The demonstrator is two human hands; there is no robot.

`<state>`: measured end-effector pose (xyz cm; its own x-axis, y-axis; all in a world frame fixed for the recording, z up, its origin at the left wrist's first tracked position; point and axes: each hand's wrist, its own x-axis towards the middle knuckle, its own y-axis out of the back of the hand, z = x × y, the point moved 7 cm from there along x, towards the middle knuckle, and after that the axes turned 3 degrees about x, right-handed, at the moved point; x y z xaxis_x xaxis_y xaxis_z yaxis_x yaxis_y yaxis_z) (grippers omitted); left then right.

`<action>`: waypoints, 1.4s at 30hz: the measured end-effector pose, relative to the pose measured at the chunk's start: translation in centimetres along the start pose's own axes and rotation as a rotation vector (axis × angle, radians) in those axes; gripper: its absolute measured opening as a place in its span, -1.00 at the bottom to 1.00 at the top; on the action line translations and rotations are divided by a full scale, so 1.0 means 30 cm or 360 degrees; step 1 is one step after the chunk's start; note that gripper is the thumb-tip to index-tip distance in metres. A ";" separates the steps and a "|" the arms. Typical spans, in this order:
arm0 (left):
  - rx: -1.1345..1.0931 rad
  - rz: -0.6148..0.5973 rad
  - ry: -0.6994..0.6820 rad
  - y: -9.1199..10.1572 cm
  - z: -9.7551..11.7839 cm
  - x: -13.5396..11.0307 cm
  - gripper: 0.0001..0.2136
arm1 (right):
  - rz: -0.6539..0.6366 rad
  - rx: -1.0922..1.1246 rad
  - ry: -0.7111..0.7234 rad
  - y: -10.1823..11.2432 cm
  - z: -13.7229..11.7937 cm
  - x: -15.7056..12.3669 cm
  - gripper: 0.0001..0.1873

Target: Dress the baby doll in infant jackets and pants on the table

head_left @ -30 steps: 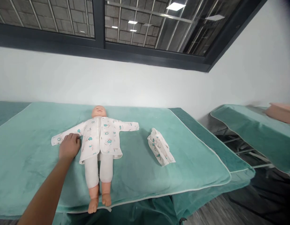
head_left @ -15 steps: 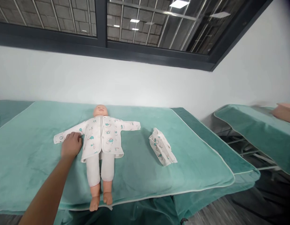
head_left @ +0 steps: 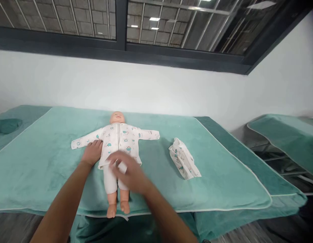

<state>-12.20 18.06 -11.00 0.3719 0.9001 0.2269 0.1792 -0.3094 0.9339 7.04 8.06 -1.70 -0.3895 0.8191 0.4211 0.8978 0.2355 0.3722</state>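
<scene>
Far left, on the corner of the bed (head_left: 27, 113): a dark green cushion (head_left: 6, 125), well apart from everything else. Spread across the bed, a teal towel (head_left: 45, 165). On it, face up and head toward the wall, the doll (head_left: 119, 141), dressed in a printed jacket with both sleeves laid out sideways, feet just at the towel's near edge.

Left hand (head_left: 92, 152) palm-down on the sleeve (head_left: 82, 141), close to the doll's body, fingers flat and loose, clamped on nothing. Right hand (head_left: 129, 173) over the doll's hips and thighs, smeared by motion. Possibly something white at the fingertips, but impossible to tell whether pinched together or apart.

Further right, near but not touching: a folded printed garment (head_left: 184, 159). Far right, across a gap: a second covered bed (head_left: 285, 141).

Likely trouble:
- With feet so close to the edge, a risk of dragging the doll off the towel with any tug toward the near side.
- With only one sleeve pinned, a risk of twisting or rumpling the jacket through a pull lower down.
- With a fast sweep rightward, a risk of knocking the garment out of its fold.
</scene>
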 end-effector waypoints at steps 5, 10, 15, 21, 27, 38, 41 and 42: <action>0.0034 0.0040 0.0018 -0.004 0.000 0.004 -0.72 | 0.0628 -0.0745 -0.0611 0.264 0.363 0.101 -0.65; -0.0011 0.0001 0.0047 -0.018 -0.011 0.018 -0.71 | 0.0627 -0.0617 -0.0562 0.196 0.495 0.155 -0.66; -0.0127 -0.0078 0.0117 -0.020 -0.023 0.021 -0.67 | 0.0797 0.0018 -0.0668 0.120 0.538 0.155 -0.64; -0.0167 -0.0037 0.0183 0.002 -0.020 0.052 -0.66 | 0.0767 0.0502 -0.0491 0.121 0.594 0.182 -0.52; -0.0232 0.0064 0.0368 -0.018 -0.022 0.152 -0.57 | 0.0744 0.1457 -0.0257 0.136 0.601 0.226 -0.37; -0.0321 0.0139 0.0603 -0.020 -0.058 0.113 -0.75 | 0.1259 0.1713 -0.0672 0.280 0.781 0.173 -0.77; -0.0315 0.0184 0.0800 -0.031 -0.085 0.112 -0.73 | 0.1349 0.1584 -0.0676 0.366 0.830 0.208 -0.65; -0.0315 0.0199 0.0903 -0.036 -0.098 0.109 -0.72 | 0.1380 0.1530 -0.0675 0.392 0.843 0.221 -0.61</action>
<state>-13.85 22.24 -10.46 -0.1737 0.9002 0.3993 -0.0271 -0.4096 0.9118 20.22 29.48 -15.43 0.3040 0.9443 -0.1259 0.6748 -0.3067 -0.6712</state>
